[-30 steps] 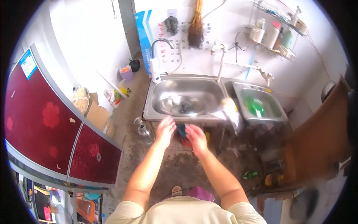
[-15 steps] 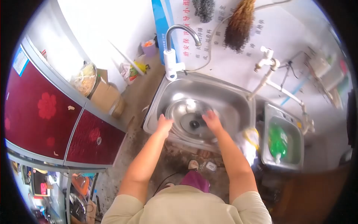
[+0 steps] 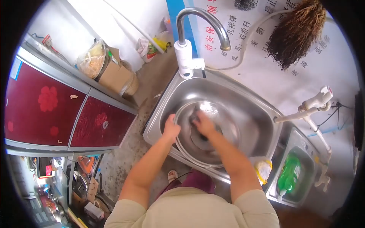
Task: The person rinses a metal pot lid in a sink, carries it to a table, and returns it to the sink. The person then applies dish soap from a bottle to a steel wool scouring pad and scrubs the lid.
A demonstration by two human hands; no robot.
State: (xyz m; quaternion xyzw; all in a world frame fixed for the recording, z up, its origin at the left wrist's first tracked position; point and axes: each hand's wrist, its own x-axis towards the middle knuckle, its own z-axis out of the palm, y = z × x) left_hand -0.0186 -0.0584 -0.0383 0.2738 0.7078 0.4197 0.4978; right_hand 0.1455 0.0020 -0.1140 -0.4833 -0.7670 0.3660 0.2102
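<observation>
A round, shiny metal basin (image 3: pixel 224 154) lies tilted inside the stainless steel sink (image 3: pixel 262 133). My left hand (image 3: pixel 172 127) is closed on the basin's left rim, thumb up along the edge. Over the inside of the basin, my right hand (image 3: pixel 204 124) has its fingers curled around a small grey scrubber (image 3: pixel 195 117), mostly hidden by the fingers. A dark round patch shows beneath my right wrist, partly covered. Above the sink's back left corner stands a white faucet (image 3: pixel 184 57) with a curved metal spout.
To the right, a green bottle (image 3: pixel 289 173) lies in a smaller sink (image 3: pixel 304 193). A white and yellow packet (image 3: pixel 262 169) sits at the big sink's front right. White pipes (image 3: pixel 315 102) and a straw brush (image 3: pixel 298 34) are at the wall. A dark red cabinet (image 3: pixel 45 102) stands left.
The view has moved closer to the sink. My right hand has shifted left across the basin, toward my left hand. My left hand stays at the basin's left rim.
</observation>
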